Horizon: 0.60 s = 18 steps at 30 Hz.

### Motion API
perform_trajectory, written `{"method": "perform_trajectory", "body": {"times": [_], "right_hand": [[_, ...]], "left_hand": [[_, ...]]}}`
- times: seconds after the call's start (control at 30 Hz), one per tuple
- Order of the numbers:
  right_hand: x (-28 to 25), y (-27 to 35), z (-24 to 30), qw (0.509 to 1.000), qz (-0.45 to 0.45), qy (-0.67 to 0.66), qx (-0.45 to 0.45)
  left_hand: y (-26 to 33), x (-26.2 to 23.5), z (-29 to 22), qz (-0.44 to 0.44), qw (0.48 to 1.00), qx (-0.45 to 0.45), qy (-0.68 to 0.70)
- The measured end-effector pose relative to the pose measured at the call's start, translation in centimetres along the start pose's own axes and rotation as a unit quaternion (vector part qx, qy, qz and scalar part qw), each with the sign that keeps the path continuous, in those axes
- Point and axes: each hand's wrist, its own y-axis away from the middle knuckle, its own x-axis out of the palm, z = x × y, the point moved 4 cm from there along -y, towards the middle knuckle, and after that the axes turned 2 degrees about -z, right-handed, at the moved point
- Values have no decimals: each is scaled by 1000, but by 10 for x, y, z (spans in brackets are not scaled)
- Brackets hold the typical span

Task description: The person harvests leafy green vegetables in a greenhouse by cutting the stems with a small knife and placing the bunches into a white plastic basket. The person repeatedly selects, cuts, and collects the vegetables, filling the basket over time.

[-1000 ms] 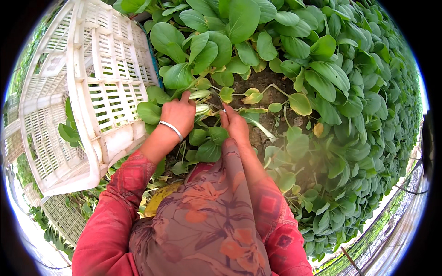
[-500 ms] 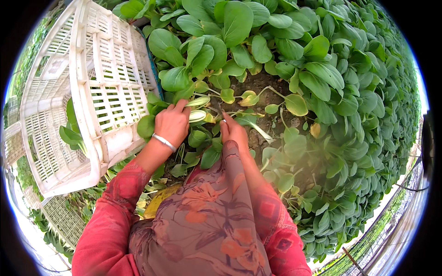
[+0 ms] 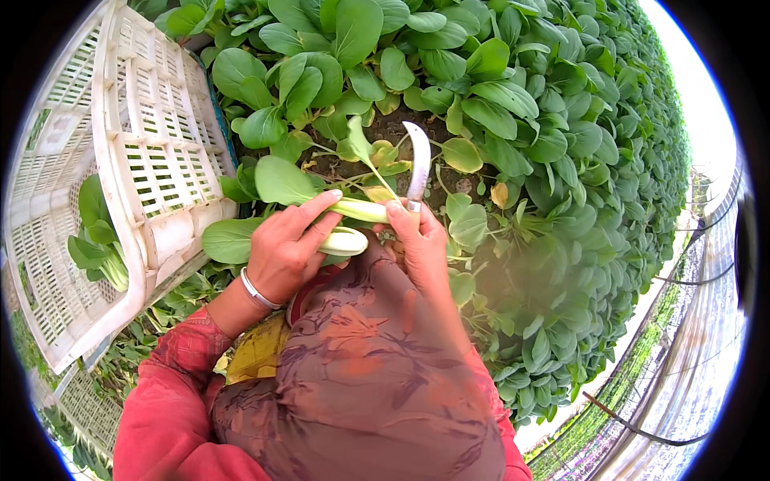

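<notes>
While gripping pak choi in left fingers and knife in right fingers, works right of crate. Seems light, crisp, bruisable; best held by stalks.

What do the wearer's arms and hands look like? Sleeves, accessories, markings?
Left hand and right hand: ungloved. Left wrist: slim, rounded silvery bangle. Left sleeve: red, darker patterned cuff. Right sleeve: red, largely hidden by brown floral cloth.
</notes>
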Motion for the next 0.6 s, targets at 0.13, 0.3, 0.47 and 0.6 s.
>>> {"method": "perform_trajectory", "body": {"times": [0.13,0.3,0.47,0.6], "right_hand": [[-12,14,-2,998,-32,18,-42],[-29,33,10,969,-170,100,-148],[-13,40,5,990,-92,53,-96],[-13,36,6,988,-25,127,-88]], "left_hand": [[4,13,-16,70,978,-117,156],[-15,-5,-20,64,964,-130,222],[-23,9,-8,128,958,-102,236],[-14,17,1,218,874,-193,388]]}}
